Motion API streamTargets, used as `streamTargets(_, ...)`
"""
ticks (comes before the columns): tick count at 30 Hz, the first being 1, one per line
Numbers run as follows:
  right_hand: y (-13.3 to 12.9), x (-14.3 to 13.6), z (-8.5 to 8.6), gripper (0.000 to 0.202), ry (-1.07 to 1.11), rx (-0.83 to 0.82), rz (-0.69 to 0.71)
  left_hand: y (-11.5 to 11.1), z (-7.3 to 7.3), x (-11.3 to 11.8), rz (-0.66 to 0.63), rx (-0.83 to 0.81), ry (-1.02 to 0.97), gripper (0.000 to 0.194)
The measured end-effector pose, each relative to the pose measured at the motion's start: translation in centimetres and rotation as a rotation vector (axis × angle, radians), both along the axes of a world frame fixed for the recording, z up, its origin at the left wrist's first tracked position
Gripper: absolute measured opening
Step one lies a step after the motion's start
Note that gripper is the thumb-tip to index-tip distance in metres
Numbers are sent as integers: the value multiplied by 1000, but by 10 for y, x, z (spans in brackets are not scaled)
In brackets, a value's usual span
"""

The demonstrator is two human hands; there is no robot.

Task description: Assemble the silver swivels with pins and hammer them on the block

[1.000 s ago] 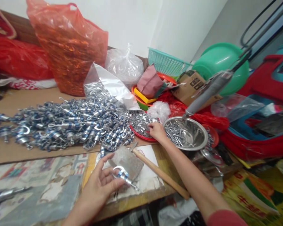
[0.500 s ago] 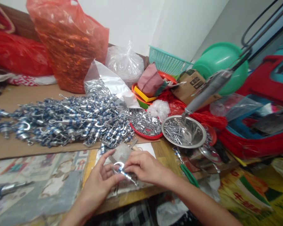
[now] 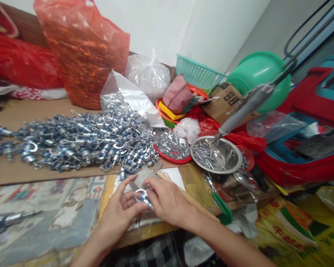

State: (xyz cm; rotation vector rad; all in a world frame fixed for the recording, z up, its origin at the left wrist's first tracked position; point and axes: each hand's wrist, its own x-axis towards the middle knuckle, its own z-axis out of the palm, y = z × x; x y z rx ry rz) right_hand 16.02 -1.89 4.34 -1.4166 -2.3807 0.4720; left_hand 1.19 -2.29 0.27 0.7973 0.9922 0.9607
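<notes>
Between my two hands is a small metal fitting (image 3: 144, 197) with a crescent-shaped silver end and a blue band. My left hand (image 3: 119, 207) holds it between thumb and fingers. My right hand (image 3: 168, 202) closes over its other end and covers it. Just beyond my fingertips sits a grey stone-like block (image 3: 143, 177). A tool with a pale wooden handle (image 3: 199, 204) lies beyond my right hand and forearm. Many similar blue-banded fittings (image 3: 80, 142) are heaped on cardboard beyond my left hand.
A red tray (image 3: 180, 161) of small metal pieces stands beside a steel bowl (image 3: 232, 171) holding pins. A grey-handled tool (image 3: 241, 111) hangs over the bowl. At far left lies another metal tool (image 3: 12, 220). Behind are an orange bag (image 3: 83, 55) and a green basin (image 3: 261, 79).
My right hand has moved slightly down and left, covering more of the fitting. More of the wooden handle shows beyond my right forearm. The heap and bowls stay as they were.
</notes>
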Motion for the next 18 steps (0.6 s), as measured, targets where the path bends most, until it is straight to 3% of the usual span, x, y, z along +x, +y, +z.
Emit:
streamTargets(8,-6,-5,-11,17,82,50,-144,0,-1,0,-6,-1,-1,77)
streamTargets(18,0,-6,0,15,-123,-39,-56,0,-1,0,-8,-3,-2,80)
